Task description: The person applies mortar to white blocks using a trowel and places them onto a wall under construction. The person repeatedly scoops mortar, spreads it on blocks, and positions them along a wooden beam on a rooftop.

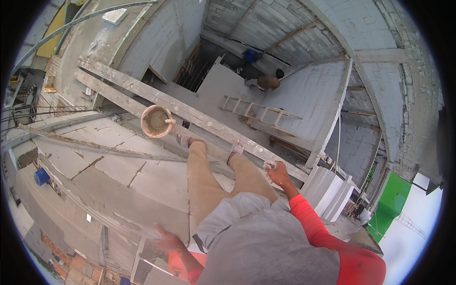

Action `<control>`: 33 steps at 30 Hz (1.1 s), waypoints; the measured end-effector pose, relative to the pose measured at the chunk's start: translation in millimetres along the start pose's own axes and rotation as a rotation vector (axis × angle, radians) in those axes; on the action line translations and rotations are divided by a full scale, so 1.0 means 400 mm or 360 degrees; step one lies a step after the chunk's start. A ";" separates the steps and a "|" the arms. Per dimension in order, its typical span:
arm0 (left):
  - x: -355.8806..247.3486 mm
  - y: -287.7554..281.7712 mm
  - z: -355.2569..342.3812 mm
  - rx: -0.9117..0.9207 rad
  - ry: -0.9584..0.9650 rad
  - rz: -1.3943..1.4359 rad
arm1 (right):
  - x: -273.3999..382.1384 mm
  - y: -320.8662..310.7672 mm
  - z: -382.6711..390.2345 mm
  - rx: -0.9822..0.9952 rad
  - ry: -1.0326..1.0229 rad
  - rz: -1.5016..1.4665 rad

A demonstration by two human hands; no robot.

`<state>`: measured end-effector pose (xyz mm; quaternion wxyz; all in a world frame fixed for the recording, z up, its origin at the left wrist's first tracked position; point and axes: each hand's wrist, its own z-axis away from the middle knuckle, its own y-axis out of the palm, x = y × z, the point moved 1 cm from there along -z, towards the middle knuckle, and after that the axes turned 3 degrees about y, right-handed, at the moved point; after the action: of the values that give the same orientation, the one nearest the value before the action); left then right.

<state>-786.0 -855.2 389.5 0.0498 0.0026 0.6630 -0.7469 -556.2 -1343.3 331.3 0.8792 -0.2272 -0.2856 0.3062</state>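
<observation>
My right hand [279,174] is closed around a small whitish, crumpled-looking thing [270,165], whose kind I cannot make out, above my right thigh. Low on my left side, my left hand [169,241] is slightly blurred. Its fingers look stretched out with nothing in them, beside the grey face of the block wall [156,216]; whether they touch it I cannot tell. Ahead of my feet, a round bucket [148,124] with wet grey mortar stands on the planks, a pale handle sticking out over its rim. My sandalled feet rest on the wooden planks [190,114].
Beyond the planks the building drops to a lower floor, where a person [269,82] bends near a wooden ladder [259,114]. White blocks [327,192] are stacked at my right. A blue container [42,176] sits far left, past the wall. Green sheeting [390,202] hangs at right.
</observation>
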 end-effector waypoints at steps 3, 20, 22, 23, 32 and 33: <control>-0.005 -0.008 0.000 0.0118 -0.0035 0.0071 | -0.201 -0.036 0.036 -0.0162 -0.0018 -0.0005; -0.054 -0.003 -0.024 0.0359 0.0268 -0.0007 | -0.896 0.110 0.377 -0.0489 0.1043 -0.0993; -0.068 0.012 -0.011 0.0371 0.0401 -0.0096 | -0.892 0.137 0.466 -0.0498 0.1180 -0.1097; -0.074 0.015 -0.010 0.0376 0.0453 -0.0146 | -0.884 0.158 0.516 -0.0439 0.1305 -0.1162; -0.208 0.101 0.093 0.0439 0.0986 -0.0424 | -0.806 0.212 0.774 -0.0322 0.1799 -0.0480; -0.227 0.116 0.112 0.0457 0.1059 -0.0464 | -0.808 0.192 0.789 -0.0441 0.1821 -0.0427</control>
<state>-689.3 -898.6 355.1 -0.2754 0.1573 0.5250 -0.7898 -1000.0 -1433.7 401.2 0.8865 -0.4302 0.1694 -0.0184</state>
